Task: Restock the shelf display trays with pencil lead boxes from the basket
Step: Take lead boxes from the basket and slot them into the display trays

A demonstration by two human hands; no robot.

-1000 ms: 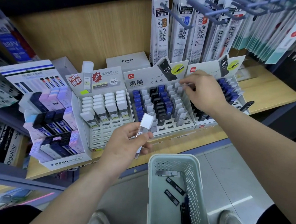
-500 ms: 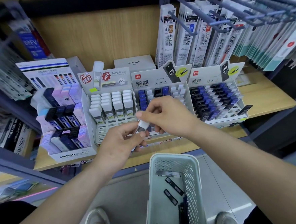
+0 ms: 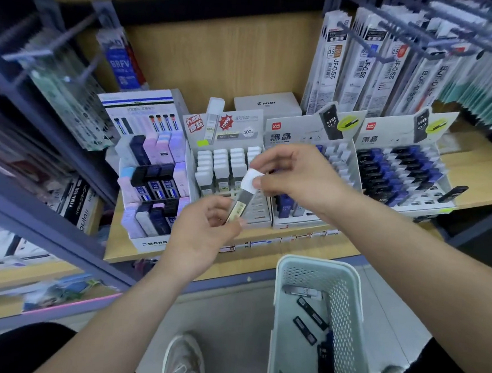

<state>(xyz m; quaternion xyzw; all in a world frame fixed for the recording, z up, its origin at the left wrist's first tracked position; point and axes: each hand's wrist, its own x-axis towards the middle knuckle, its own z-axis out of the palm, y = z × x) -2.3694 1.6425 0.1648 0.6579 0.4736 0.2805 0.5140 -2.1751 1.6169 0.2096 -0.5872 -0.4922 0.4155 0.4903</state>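
Observation:
A white-capped pencil lead box [image 3: 243,193] is held between both hands in front of the shelf trays. My left hand [image 3: 203,235] grips its lower end from below. My right hand [image 3: 295,178] pinches its white cap from above. Behind them stands the white-box display tray [image 3: 223,167], with a blue-and-white tray [image 3: 310,208] partly hidden by my right hand and a black-and-blue tray [image 3: 396,179] to the right. The pale green basket [image 3: 345,292] sits below on the floor and holds several dark lead boxes [image 3: 311,313].
A MONO tray [image 3: 151,185] of pastel and dark boxes stands left of the white tray. Refill packs hang on hooks [image 3: 369,64] above right. A loose black box [image 3: 452,193] lies on the wooden shelf [image 3: 478,179]. My shoes [image 3: 183,359] are on the floor beside the basket.
My right hand came back from the right-hand tray to the white-capped box in my left hand and now pinches its cap. The box is raised slightly toward the white tray.

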